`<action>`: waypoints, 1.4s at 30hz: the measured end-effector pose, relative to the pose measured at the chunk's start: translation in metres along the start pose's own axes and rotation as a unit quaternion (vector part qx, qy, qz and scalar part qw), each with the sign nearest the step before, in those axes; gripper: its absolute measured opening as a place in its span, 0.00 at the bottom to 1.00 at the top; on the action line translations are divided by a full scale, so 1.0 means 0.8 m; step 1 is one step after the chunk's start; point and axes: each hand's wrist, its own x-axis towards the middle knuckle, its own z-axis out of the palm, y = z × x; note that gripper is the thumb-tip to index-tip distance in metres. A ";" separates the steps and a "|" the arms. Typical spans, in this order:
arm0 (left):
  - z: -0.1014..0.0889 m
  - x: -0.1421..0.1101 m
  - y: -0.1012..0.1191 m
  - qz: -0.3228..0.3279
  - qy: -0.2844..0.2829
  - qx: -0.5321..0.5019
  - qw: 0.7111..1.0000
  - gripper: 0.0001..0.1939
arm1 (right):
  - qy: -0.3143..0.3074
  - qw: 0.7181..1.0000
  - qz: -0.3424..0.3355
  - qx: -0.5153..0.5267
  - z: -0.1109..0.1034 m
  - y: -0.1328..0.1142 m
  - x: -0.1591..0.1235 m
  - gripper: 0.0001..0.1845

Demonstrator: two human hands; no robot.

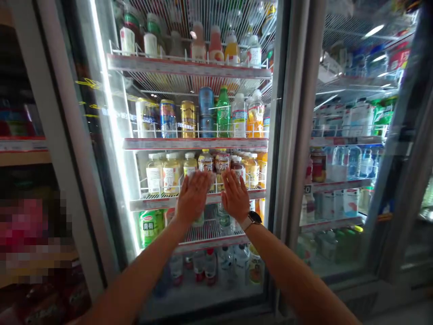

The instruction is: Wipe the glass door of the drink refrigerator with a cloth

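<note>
My left hand (193, 195) is raised in front of a lit drinks fridge, its fingers stretched out flat and close together. To its right, my right hand (234, 194) is also flat with fingers extended, and a dark-faced watch (254, 217) sits on that wrist. Both palms face the glass door; whether they touch it I cannot tell. A pale blur shows beside the left fingertips. Behind the hands, bottles of tea (205, 161) and other juice bottles (172, 174) stand on a middle shelf (145, 205).
Cans (187, 118) and a green bottle (223, 113) stand on the shelf above. A large green pack (151, 228) sits lower left. A metal door frame (297, 135) separates this fridge from another stocked one at right. Dark shelving (23, 158) is at left.
</note>
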 end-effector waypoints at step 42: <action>0.010 -0.005 0.028 0.077 0.004 -0.040 0.996 0.36 | 0.010 0.996 0.092 -0.004 -0.032 0.109 -0.081 0.36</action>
